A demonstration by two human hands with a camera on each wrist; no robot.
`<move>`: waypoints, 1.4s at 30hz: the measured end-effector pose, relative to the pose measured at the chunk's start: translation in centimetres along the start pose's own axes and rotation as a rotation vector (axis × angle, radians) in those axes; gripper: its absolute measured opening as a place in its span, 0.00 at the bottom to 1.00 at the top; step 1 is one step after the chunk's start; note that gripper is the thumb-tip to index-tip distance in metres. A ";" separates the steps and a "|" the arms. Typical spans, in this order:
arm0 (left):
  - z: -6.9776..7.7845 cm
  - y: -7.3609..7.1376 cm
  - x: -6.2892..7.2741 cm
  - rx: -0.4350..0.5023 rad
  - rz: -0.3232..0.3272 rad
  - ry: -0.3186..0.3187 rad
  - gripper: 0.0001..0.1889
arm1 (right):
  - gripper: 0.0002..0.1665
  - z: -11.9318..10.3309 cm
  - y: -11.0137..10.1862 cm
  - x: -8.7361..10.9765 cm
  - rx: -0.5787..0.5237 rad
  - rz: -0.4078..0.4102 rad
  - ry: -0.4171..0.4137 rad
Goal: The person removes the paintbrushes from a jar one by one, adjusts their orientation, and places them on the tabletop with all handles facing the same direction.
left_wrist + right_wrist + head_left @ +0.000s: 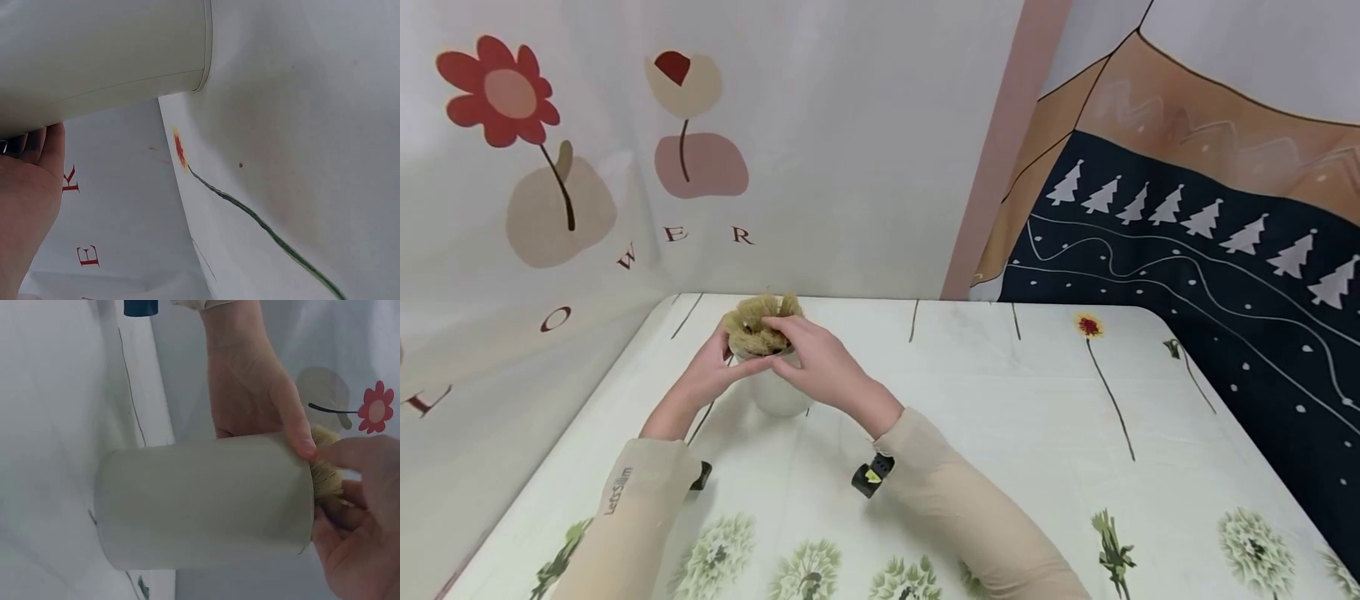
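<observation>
A pale cylindrical canister [780, 393] stands upright at the back left of the table, with a tan, bristly bundle [751, 333] bulging from its mouth. My left hand [709, 365] holds the canister near its rim; in the right wrist view its thumb lies along the rim and its other fingers go behind the wall. My right hand [829, 360] is at the bundle from the other side, fingers bent over the bristles [326, 478] and thumb at the rim. Both thumbs come close together at the front. How deep the bundle sits is hidden by the wall.
A white tablecloth [970, 433] printed with flowers and stems covers the table. Behind it hangs a pale curtain [850, 167] with printed flowers and letters. A dark cloth [1210, 275] with white trees hangs along the right side. Black straps [874, 475] sit by the wrists.
</observation>
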State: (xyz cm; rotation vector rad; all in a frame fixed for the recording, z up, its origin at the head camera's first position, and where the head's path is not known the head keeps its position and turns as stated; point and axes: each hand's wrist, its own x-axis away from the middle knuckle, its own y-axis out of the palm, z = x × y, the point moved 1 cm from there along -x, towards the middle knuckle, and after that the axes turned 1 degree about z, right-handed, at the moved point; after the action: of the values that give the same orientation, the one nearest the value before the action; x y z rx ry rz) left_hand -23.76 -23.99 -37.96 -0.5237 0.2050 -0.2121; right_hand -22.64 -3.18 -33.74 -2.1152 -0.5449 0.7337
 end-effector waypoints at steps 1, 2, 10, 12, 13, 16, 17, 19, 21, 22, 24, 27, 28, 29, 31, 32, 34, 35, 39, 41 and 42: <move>0.0 0.0 0.0 0.001 -0.003 -0.004 0.47 | 0.31 -0.2 0.0 -0.2 0.042 -0.017 0.026; 0.0 0.0 0.0 0.001 -0.001 -0.007 0.47 | 0.30 -0.4 -0.1 -0.4 0.073 -0.028 0.048; 0.0 0.1 0.1 0.007 0.005 -0.016 0.47 | 0.19 -1.0 -0.2 -1.8 0.187 -0.030 0.139; 0.0 0.0 0.1 0.013 0.007 -0.021 0.47 | 0.18 -1.1 -0.1 -2.1 0.199 -0.020 0.148; 0.0 0.0 0.1 0.019 0.005 -0.020 0.47 | 0.17 -1.0 0.0 -2.2 0.204 -0.013 0.151; 0.1 -0.1 0.1 0.022 0.004 -0.021 0.47 | 0.15 -0.9 0.3 -2.3 0.203 0.006 0.159; 0.1 -0.1 0.1 0.025 0.003 -0.019 0.47 | 0.15 -0.8 0.3 -2.3 0.201 0.012 0.162; 0.1 -0.2 0.1 0.025 0.002 -0.019 0.47 | 0.14 -0.7 0.4 -2.2 0.194 0.025 0.163; 0.1 -0.1 0.0 0.024 -0.002 -0.021 0.48 | 0.14 -0.6 0.4 -2.1 0.192 0.038 0.166; 0.0 -0.1 0.0 0.024 -0.001 -0.020 0.48 | 0.13 -0.6 0.5 -2.1 0.197 0.046 0.167; 0.0 -0.1 -0.1 0.020 0.000 -0.022 0.48 | 0.13 -0.6 0.5 -2.0 0.200 0.062 0.166; 0.0 0.0 -0.2 0.019 -0.003 -0.022 0.48 | 0.13 -0.4 0.5 -1.8 0.199 0.084 0.166; -0.1 -0.1 -0.1 0.017 -0.001 -0.022 0.48 | 0.13 -0.4 0.6 -1.7 0.194 0.092 0.161; -0.1 -0.1 -0.1 0.016 0.000 -0.023 0.48 | 0.12 -0.4 0.6 -1.7 0.183 0.100 0.155; -0.1 -0.1 -0.1 0.019 0.001 -0.017 0.47 | 0.12 -0.1 0.8 -1.5 0.147 0.125 0.144; -0.1 -0.1 -0.1 0.017 0.001 -0.013 0.47 | 0.11 0.0 0.8 -1.3 0.121 0.143 0.139; -0.1 -0.1 -0.1 0.013 0.003 -0.008 0.47 | 0.10 0.3 1.0 -1.1 0.044 0.186 0.118; -0.1 -0.1 -0.1 0.012 0.005 -0.005 0.47 | 0.09 0.5 1.1 -1.0 0.008 0.207 0.103; -0.1 -0.2 -0.1 0.004 0.002 -0.007 0.47 | 0.09 0.9 1.4 -0.7 -0.101 0.270 0.026; -0.2 -0.2 -0.2 0.006 0.001 -0.003 0.46 | 0.08 1.0 1.4 -0.6 -0.112 0.292 -0.012; -0.2 -0.2 -0.2 0.005 -0.002 -0.008 0.46 | 0.08 1.0 1.4 -0.6 -0.112 0.302 -0.032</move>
State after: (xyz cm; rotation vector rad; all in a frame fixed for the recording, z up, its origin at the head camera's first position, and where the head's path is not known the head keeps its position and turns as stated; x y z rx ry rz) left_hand -24.00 -24.22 -38.02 -0.5194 0.1962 -0.2124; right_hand -23.52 -3.81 -35.19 -2.3226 -0.2906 0.9241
